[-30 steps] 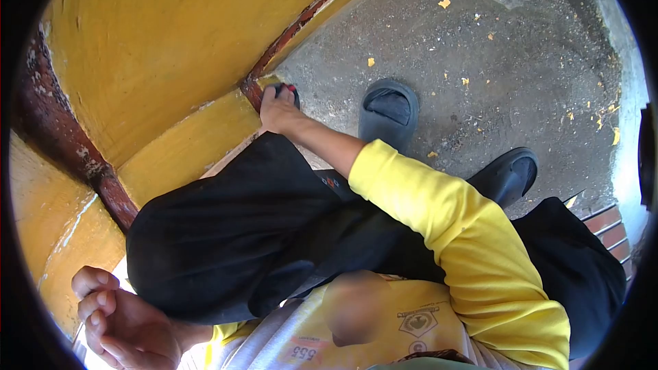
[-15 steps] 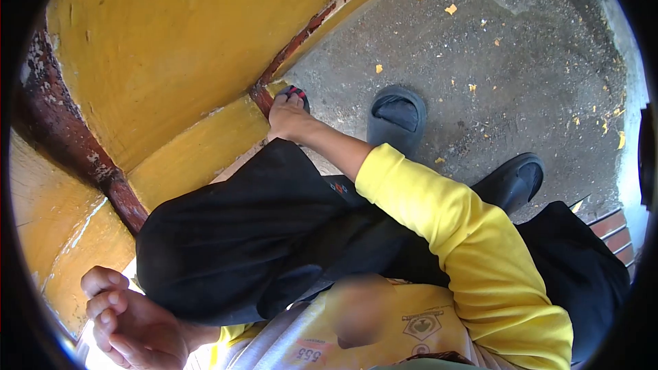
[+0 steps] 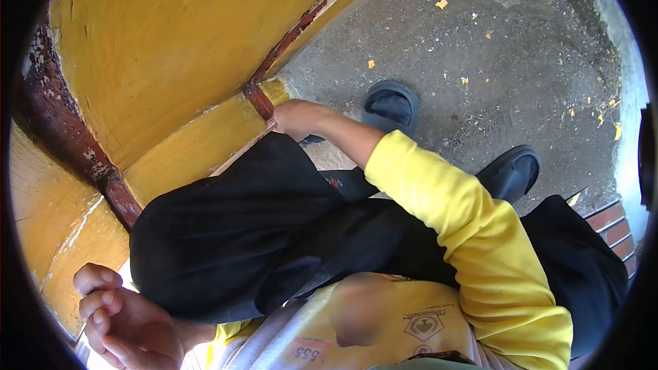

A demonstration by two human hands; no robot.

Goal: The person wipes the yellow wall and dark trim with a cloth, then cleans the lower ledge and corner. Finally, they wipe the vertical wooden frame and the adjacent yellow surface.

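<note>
Right hand: reaching beside the wall; fingers hiding, opening and grip unclear.
Dark thing: peeking out beneath the right wrist, nearer this hand; long axis hiding.
Left hand: lying well apart, fingers curling loosely, visibly holding nothing.

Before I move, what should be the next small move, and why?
I would perhaps raise the right hand a little: its fingers are hidden near the yellow wall, and only part of a dark thing shows below it, so its grip cannot be judged.
</note>
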